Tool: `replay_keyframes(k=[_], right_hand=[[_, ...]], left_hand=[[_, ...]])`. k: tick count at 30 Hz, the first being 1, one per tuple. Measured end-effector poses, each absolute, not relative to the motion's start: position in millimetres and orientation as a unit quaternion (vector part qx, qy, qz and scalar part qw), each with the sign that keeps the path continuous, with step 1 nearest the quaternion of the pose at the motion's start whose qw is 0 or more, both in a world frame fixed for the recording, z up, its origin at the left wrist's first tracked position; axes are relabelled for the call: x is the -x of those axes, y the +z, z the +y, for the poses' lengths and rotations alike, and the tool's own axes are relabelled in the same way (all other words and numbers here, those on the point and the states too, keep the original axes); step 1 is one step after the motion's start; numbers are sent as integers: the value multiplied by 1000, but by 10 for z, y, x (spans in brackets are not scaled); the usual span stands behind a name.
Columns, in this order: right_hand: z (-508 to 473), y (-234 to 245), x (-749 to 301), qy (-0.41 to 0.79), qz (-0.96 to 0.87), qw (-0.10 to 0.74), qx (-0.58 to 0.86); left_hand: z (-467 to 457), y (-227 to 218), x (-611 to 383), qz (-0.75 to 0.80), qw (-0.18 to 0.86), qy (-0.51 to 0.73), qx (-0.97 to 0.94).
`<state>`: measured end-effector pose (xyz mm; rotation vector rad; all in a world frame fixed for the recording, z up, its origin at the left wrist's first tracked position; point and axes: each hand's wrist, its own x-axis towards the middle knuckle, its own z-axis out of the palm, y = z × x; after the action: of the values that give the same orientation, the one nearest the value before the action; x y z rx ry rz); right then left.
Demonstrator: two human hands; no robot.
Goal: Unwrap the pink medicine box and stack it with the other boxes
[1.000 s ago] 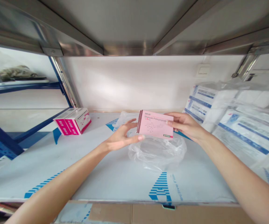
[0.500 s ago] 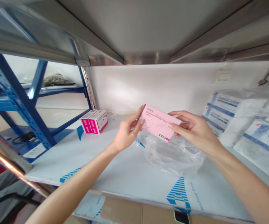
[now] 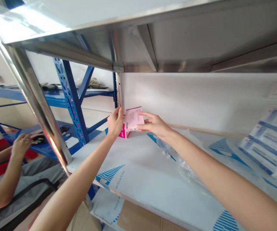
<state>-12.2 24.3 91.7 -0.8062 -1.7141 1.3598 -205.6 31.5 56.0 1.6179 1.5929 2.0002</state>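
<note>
The left hand (image 3: 115, 122) and right hand (image 3: 154, 125) hold a pink medicine box (image 3: 133, 118) upright between them, a narrow grip on both short ends, keeping it steady just above a pink carton (image 3: 124, 133) in the back left corner of the shelf (image 3: 138, 166).

The pink carton (image 3: 134, 118) is matt paperboard, the shelf post (image 3: 32, 96) polished steel, the crumpled bag (image 3: 167, 152) clear plastic.

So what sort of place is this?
Probably a stockroom, maybe for pharmacy or medical supplies, though that part is a guess. It shows stainless steel shelving, blue perforated steel racking beyond it, and stored goods: a pink carton and plastic-wrapped packs.
</note>
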Motion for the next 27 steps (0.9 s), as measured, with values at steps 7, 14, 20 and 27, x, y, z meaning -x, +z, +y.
replay_keyframes(k=[7,14,20,27], right_hand=[[1042,500,978,420,-725,422,345],[1326,281,1134,311,-763,428,371],[1185,321,1087,276,-787,411,368],[1048,299,911,239,-793,401,390]], left_hand=[[496,184,2667,562,-14,606,-562],[610,-43,2760,551,13,555,-623],[636,-54,2754,557,5,554,-619],[558,-48,2694,557,-10,537,-634]])
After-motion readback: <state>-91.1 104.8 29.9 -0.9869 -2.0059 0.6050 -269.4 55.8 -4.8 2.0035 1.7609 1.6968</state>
